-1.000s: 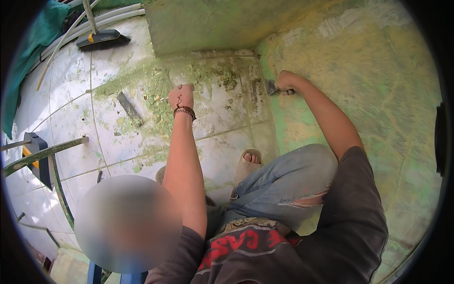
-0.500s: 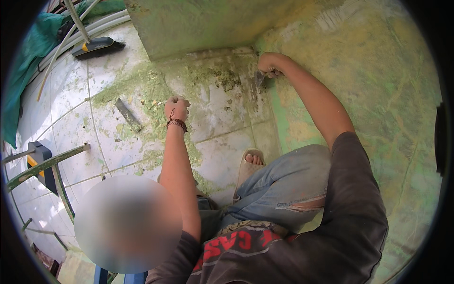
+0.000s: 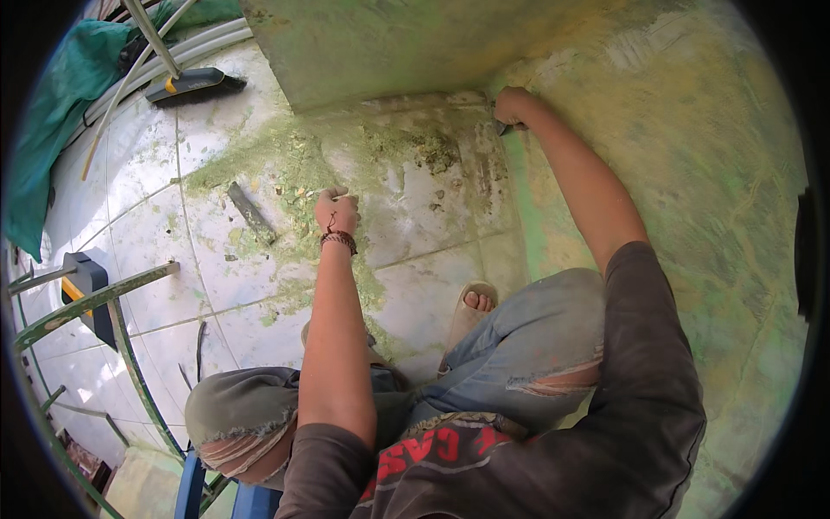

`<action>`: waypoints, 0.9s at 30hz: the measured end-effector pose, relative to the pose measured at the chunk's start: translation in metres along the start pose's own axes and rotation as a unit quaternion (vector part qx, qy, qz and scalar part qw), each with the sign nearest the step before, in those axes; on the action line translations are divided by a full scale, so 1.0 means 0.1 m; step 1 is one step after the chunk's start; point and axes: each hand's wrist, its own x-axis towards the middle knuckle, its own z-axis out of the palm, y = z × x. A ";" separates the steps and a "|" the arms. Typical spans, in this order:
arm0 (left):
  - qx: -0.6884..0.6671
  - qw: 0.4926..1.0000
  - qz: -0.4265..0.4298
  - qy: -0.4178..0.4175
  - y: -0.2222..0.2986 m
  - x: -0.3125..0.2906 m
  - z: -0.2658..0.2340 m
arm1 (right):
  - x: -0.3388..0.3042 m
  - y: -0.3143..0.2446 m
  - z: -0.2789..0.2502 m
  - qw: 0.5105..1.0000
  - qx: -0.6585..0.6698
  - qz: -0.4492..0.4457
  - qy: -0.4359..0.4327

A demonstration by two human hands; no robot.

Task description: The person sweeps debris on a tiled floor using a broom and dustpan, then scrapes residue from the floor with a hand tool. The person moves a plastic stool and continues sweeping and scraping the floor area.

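My right hand (image 3: 517,107) is closed around a scraper with a flat metal blade (image 3: 502,128). Its handle is hidden in the fist, and the blade is by the foot of the green wall (image 3: 622,164), near the corner with the other wall. Over the dirty white floor tiles, my left hand (image 3: 336,211) is closed, with a short thin white stick (image 3: 341,196), like a cigarette, between the fingers. Green paint flakes (image 3: 298,186) lie scattered around it. Left of that hand is a flat grey-brown strip (image 3: 252,213) on the tiles.
A broom (image 3: 194,86) stands at the far left beside white pipes (image 3: 203,49) and a green cloth (image 3: 56,104). Nearer on the left are a dustpan (image 3: 86,294) and a green metal frame (image 3: 130,355). My sandalled foot (image 3: 471,313) rests by the right wall.
My right hand has moved the scraper a little farther toward the wall corner. The white stick in my left hand now shows. The whole view has shifted slightly.
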 end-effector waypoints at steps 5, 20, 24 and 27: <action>-0.053 0.998 -0.022 0.017 0.16 -0.05 -0.14 | -0.13 -0.50 -0.09 0.999 0.036 -0.032 -0.012; -0.024 0.821 0.438 0.366 2.99 0.52 -1.73 | -0.61 -0.79 0.24 0.895 0.238 -0.286 -0.246; 0.142 0.786 0.544 0.258 3.99 0.52 -2.09 | -0.65 -0.94 0.79 0.892 0.141 -0.307 -0.299; 0.273 0.808 0.486 0.188 4.30 0.64 -2.15 | -0.65 -0.77 1.47 0.888 0.130 -0.356 -0.258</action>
